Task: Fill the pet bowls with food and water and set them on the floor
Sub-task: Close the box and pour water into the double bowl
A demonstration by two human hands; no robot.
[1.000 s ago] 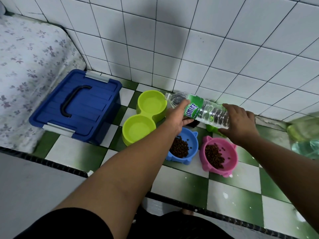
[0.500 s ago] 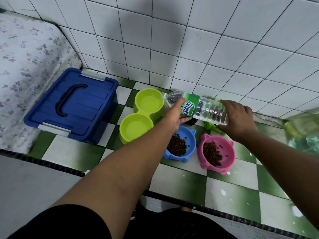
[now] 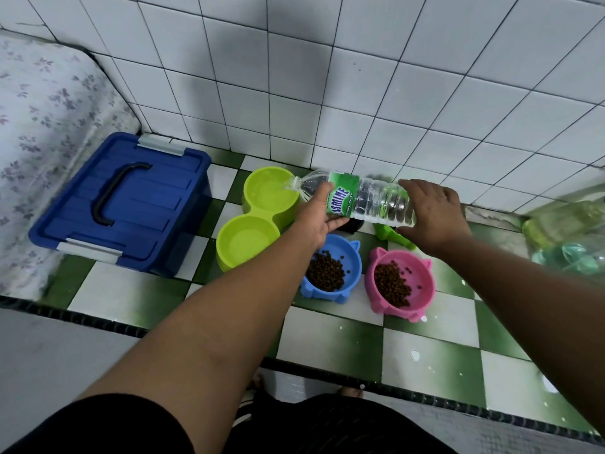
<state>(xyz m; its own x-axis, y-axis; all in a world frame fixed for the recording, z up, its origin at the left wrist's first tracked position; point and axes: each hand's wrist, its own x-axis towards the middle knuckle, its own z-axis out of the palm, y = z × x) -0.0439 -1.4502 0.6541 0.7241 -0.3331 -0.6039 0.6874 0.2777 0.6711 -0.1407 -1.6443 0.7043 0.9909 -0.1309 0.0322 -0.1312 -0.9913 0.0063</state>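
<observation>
A clear water bottle [image 3: 370, 199] with a green label lies nearly level over the floor, its open mouth at the far cup of the lime-green double bowl [image 3: 253, 221]. Water runs from the mouth into that cup. My left hand [image 3: 319, 217] grips the bottle at the label from below. My right hand [image 3: 432, 213] holds its base end from above. Both cups hold water. In front stand a blue bowl [image 3: 352, 257] and a pink bowl [image 3: 422, 275], each with brown kibble in it.
A blue lidded box [image 3: 121, 204] with a black handle sits left of the bowls, against a flowered mattress [image 3: 42, 132]. White tiled wall runs behind. Green plastic items [image 3: 563, 244] lie at the right edge. A dark threshold strip [image 3: 327, 365] crosses near my feet.
The bottle's mouth has tipped a little further over the far green cup and water now pours in. Both hands keep their hold on the bottle.
</observation>
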